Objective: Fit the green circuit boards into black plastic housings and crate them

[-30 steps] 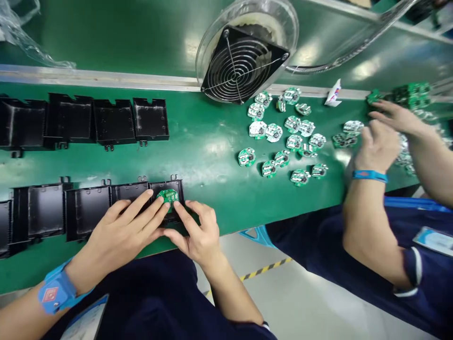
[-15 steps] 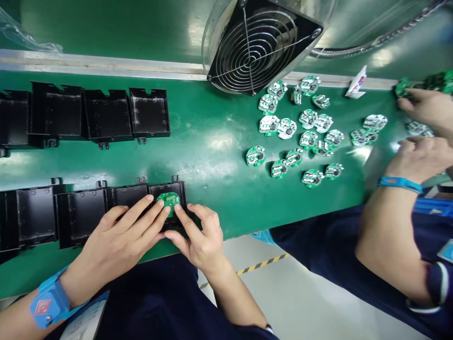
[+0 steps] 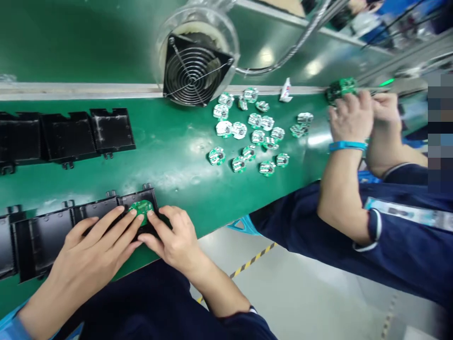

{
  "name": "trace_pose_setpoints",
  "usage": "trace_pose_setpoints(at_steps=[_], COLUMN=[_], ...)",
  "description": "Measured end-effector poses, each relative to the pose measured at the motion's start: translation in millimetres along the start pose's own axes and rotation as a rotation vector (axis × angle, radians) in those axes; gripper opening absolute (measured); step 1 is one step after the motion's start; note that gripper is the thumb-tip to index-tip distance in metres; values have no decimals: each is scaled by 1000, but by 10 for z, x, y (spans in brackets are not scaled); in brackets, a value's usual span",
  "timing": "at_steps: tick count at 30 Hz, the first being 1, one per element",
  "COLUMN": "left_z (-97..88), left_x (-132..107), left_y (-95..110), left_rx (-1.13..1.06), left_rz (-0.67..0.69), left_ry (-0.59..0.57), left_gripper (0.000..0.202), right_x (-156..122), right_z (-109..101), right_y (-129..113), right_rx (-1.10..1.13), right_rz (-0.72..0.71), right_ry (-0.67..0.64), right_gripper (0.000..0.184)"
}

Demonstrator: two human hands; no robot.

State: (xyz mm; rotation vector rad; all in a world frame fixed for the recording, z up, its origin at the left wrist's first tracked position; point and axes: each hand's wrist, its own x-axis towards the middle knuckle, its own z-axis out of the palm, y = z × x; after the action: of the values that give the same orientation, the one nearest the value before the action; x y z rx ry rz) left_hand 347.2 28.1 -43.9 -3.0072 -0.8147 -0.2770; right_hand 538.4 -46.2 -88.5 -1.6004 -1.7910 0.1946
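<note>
Near the front edge, a green circuit board [image 3: 142, 207] lies inside a black plastic case [image 3: 151, 196], the rightmost of the near row. My left hand [image 3: 90, 250] reaches over from the left with its fingers stretched out, fingertips resting on the board. My right hand [image 3: 179, 236] is at the case's right side. Its index fingertip touches the board, the thumb is by the near rim and the other fingers curl beside the case. The hands hide part of the board and of the case.
Farther back runs another row of black cases [image 3: 113, 130]. Several loose circuit boards [image 3: 239, 130] are scattered right of the middle, below a fan [image 3: 191, 75] with a wire guard. At right, a co-worker's hands [image 3: 354, 115] are at a pile of green boards [image 3: 343, 87].
The view has swung right, so the bench things sit farther left. My hands keep much the same pose on the board. The co-worker's hands have come together at the green pile.
</note>
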Motion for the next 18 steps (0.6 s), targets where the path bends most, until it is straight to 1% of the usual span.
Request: trace_pose_setpoints(at_steps=[3,5,7,9,11,13,14,16,18], left_z=[-89,-180,-232,-182,-14,230,356,580,735], left_x=[64,245,585,1062,1591,2066,2257,2530,2664], left_y=[-79,-150,-198,-206,-180,-137,-114,-73,-45], left_rx=[-34,-133,-300,-486,-617,-622,-608,-580,-566], left_rz=[53,30,-74,-188,-267,-265,-266,-269,-270], left_ry=[39,69,58,-24,-141,-186,-215,-268,-303], left_gripper=[37,29,20,24,28,28,28,27,28], right_x=[-22,-38,-48,-48,-38,-13,7,65,147], right_z=[-40,-120,-233,-349,-438,-487,-500,-511,-518], right_y=[33,109,239,415,616,815,905,1058,1168], right_rx=[101,189,214,171,117,51,9,-97,-201], right_rz=[34,124,264,392,477,518,532,562,600], right_ry=[83,176,255,297,326,323,304,234,149], right_gripper=[47,43,33,27,27,31,34,41,46])
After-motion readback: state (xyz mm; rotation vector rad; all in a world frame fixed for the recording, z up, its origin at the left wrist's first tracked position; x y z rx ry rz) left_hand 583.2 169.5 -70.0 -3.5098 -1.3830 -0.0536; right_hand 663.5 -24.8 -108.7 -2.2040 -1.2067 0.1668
